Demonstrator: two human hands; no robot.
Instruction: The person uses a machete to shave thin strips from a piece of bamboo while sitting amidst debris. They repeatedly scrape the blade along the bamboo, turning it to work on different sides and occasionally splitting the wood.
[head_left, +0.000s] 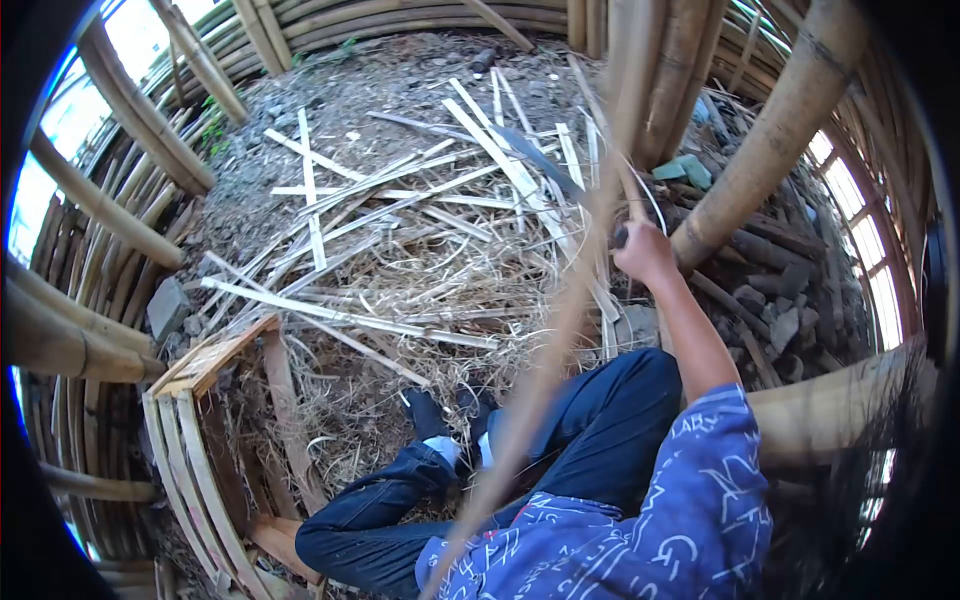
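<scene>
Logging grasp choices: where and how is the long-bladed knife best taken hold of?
By the dark handle, probably from the person's right, as the right hand does: the broad blade points forward and left, away from the body. The blurred pole hides the join.

Looking down at a dirt floor point(390, 70), grey and pebbly toward the back; carrying a loose criss-cross of pale strips point(350, 315) over its middle, holding a thick mat of curly shavings point(430, 270) under and around them, supporting two dark shoes point(424, 412) among the shavings, and bearing a grey block point(168, 308) toward the left edge and broken stones point(785, 325) on the right
</scene>
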